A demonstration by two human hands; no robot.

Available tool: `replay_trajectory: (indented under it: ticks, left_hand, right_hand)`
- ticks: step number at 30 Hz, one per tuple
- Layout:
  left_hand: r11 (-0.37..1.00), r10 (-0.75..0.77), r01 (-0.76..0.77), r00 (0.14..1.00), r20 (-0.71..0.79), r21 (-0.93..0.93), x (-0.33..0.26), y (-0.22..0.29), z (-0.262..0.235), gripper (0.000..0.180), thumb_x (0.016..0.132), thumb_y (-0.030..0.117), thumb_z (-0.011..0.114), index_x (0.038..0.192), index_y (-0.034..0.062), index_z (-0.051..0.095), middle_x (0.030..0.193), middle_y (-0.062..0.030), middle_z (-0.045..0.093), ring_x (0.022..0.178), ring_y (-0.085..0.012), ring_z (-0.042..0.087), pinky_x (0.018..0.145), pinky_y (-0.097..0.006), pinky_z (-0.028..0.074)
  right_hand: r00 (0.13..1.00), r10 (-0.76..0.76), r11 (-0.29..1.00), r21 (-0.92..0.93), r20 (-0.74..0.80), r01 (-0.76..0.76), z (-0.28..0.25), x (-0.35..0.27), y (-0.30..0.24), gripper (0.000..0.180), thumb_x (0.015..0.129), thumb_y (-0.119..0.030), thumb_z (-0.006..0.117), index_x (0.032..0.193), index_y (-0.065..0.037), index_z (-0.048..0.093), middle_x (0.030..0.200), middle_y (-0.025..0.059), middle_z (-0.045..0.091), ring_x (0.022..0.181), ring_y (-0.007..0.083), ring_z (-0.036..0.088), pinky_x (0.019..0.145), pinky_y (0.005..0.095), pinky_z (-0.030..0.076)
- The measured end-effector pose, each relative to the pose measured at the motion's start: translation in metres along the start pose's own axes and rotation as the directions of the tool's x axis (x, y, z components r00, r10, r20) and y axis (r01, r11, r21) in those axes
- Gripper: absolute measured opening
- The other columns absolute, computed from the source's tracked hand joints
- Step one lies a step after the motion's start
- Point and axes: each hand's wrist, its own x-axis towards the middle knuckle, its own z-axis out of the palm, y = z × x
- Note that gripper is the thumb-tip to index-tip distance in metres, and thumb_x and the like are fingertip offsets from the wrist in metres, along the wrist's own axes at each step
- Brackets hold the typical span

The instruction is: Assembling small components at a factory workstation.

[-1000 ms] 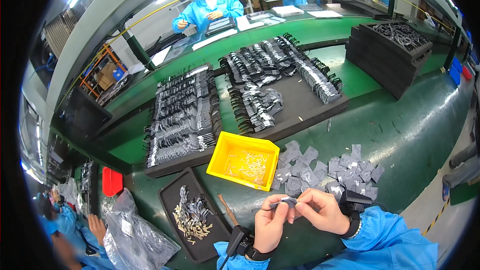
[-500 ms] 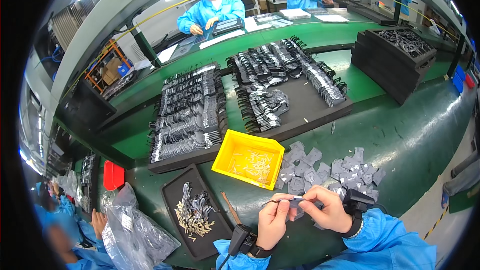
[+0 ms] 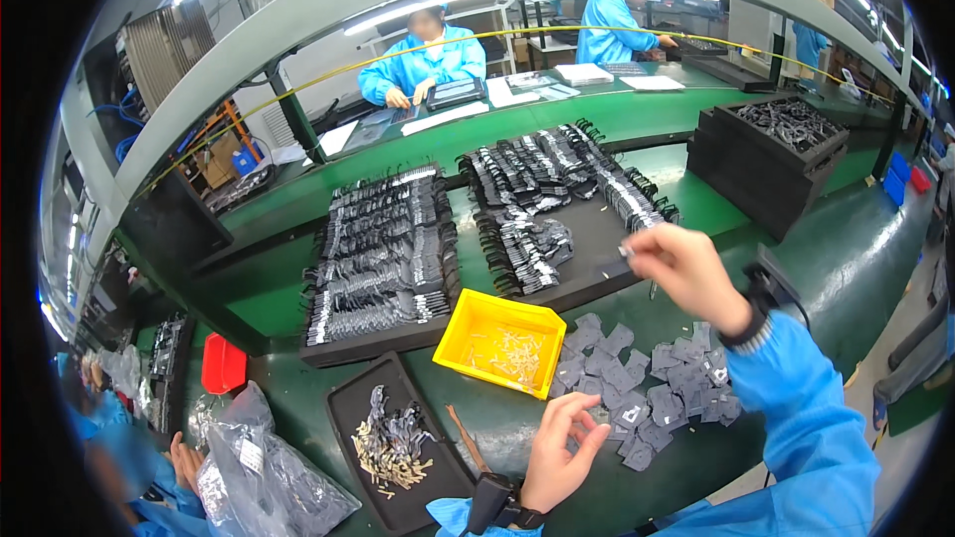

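Note:
My right hand [image 3: 686,273] is raised over the near right edge of a black foam tray [image 3: 595,229]. Thumb and fingers pinch a small flat grey part [image 3: 617,267], blurred and partly covered by the fingertips. My left hand [image 3: 559,452] hovers low over the green table, its fingers loosely bent and apart from the thumb, with nothing in it. Beyond it and to the right lies a loose heap of flat grey plastic pieces [image 3: 686,388]. A yellow bin [image 3: 450,343] holding small cream-coloured strips stands to its upper left.
Another foam tray [image 3: 333,349] carries dense rows of black-and-grey parts. A black tray [image 3: 396,517] holds cream and grey pieces, beside a clear plastic bag [image 3: 269,467] and a red bin [image 3: 224,365]. Black stacked crates [image 3: 751,164] stand far right. Co-workers sit opposite and at left.
My hands, together on a small grey part before, are now apart. The right has moved up and away to the foam tray with the part; the left has let go and opened.

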Motion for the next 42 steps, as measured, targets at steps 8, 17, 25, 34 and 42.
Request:
replay_trajectory:
  ticks: [8,17,25,34,42]
  left_hand:
    - [0.979,0.023,-0.037,0.997,0.073,0.203,0.0,-0.004,0.002,0.021,0.081,0.006,0.06,0.102,0.0049,0.058,0.105,-0.0076,0.051,0.073,-0.0122,0.055,0.061,-0.022,0.046]
    - [0.976,0.047,-0.069,0.993,0.111,0.208,0.001,-0.001,0.004,0.018,0.081,0.005,0.06,0.099,0.0049,0.06,0.101,-0.009,0.053,0.075,-0.018,0.058,0.061,-0.024,0.048]
    - [0.976,0.06,-0.071,0.996,0.061,0.204,-0.005,0.005,-0.005,0.016,0.081,0.003,0.059,0.097,0.0047,0.06,0.098,-0.0078,0.054,0.075,-0.0166,0.057,0.063,-0.024,0.047]
    - [0.844,0.111,-0.054,0.991,-0.077,0.534,-0.039,0.034,-0.074,0.012,0.079,0.001,0.06,0.091,0.0024,0.062,0.084,-0.0104,0.061,0.074,-0.023,0.061,0.064,-0.028,0.048]
    - [0.501,0.087,0.432,0.837,-0.54,0.75,-0.083,0.04,-0.167,0.015,0.074,0.012,0.067,0.084,0.0041,0.061,0.082,-0.0095,0.058,0.075,-0.0265,0.057,0.065,-0.033,0.046]
  right_hand:
    - [0.992,0.023,0.998,-0.062,0.121,-0.015,0.065,0.056,0.109,0.012,0.074,-0.002,0.063,0.086,0.0,0.059,0.074,0.0111,0.064,0.07,0.0188,0.064,0.064,0.0278,0.049]
    - [0.994,-0.008,0.987,-0.157,0.11,0.025,0.081,0.061,0.124,0.012,0.073,-0.006,0.065,0.081,0.0,0.058,0.074,0.0128,0.063,0.069,0.0237,0.063,0.062,0.031,0.048]
    - [0.977,0.155,0.987,-0.054,0.147,-0.148,0.086,0.059,0.096,0.018,0.072,-0.006,0.067,0.085,0.0,0.056,0.072,0.011,0.06,0.064,0.0193,0.06,0.058,0.0295,0.048]
    - [0.982,-0.043,0.993,0.114,0.182,0.022,0.032,-0.035,0.0,0.006,0.074,0.006,0.058,0.076,0.002,0.054,0.072,0.0069,0.057,0.064,0.0113,0.056,0.059,0.0231,0.046]
    - [0.903,-0.069,0.972,0.233,0.424,-0.036,0.045,-0.119,-0.047,0.011,0.071,-0.002,0.068,0.079,-0.003,0.062,0.074,0.009,0.063,0.065,0.0214,0.062,0.057,0.027,0.048]
